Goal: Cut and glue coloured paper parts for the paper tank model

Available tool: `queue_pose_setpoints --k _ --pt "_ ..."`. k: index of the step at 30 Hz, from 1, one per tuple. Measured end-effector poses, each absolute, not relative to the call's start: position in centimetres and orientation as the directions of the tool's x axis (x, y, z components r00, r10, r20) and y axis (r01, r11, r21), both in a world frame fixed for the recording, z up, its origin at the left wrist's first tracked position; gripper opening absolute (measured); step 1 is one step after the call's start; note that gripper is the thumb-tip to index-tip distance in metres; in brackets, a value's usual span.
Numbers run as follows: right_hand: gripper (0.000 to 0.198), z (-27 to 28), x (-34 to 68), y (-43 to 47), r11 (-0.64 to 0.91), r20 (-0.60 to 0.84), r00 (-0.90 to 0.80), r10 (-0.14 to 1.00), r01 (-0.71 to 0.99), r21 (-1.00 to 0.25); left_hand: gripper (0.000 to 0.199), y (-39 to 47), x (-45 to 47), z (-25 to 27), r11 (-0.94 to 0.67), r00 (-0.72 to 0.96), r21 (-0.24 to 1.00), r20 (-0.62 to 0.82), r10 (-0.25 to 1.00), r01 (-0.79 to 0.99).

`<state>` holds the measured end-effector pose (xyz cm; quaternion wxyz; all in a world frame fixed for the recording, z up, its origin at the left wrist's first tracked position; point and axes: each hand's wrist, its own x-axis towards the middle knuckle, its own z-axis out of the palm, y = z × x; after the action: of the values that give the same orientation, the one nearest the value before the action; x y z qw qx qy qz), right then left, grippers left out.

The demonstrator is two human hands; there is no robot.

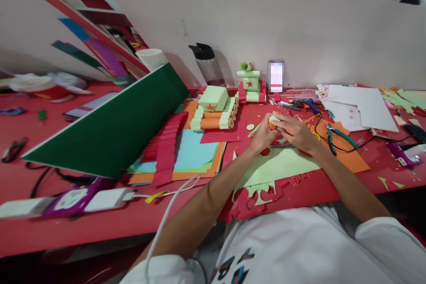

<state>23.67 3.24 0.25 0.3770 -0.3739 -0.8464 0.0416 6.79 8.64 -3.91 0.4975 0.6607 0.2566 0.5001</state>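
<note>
My left hand (263,134) and my right hand (297,130) meet over the table, fingers closed around a small orange paper roll (272,124) with a pale green end. Most of the roll is hidden by my fingers. Beneath my forearms lies a pale green paper sheet (279,164), with cut red paper scraps (254,204) at its near edge. Left of my hands stands a green and orange paper model (216,108) with rolled sides and an orange star. Behind it, to the right, is a smaller green and red paper model (251,84) with a red star.
Pliers (342,136) lie on orange paper (354,157) at right, near a blue glue gun (310,105) and its black cable. A phone (276,75) leans against the wall. A dark green board (113,128) slants at left. A white cable (166,213) crosses beside my left arm.
</note>
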Motion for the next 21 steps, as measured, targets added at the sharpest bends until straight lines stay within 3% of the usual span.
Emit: queue_pose_setpoints --k 10,17,21 --pt "0.033 1.1 23.12 2.89 0.563 0.559 -0.182 0.809 0.516 -0.646 0.027 8.31 6.96 -4.15 -0.384 0.376 0.914 0.405 0.833 -0.135" --pt "0.027 1.2 22.86 2.79 0.546 0.551 -0.143 0.822 0.474 -0.691 0.025 8.2 7.01 -4.05 -0.399 0.386 0.904 0.425 0.819 -0.151" --pt "0.026 0.64 22.75 3.22 0.587 0.586 -0.175 0.791 0.484 -0.648 0.024 8.22 6.99 -3.85 -0.387 0.388 0.913 0.406 0.827 -0.131"
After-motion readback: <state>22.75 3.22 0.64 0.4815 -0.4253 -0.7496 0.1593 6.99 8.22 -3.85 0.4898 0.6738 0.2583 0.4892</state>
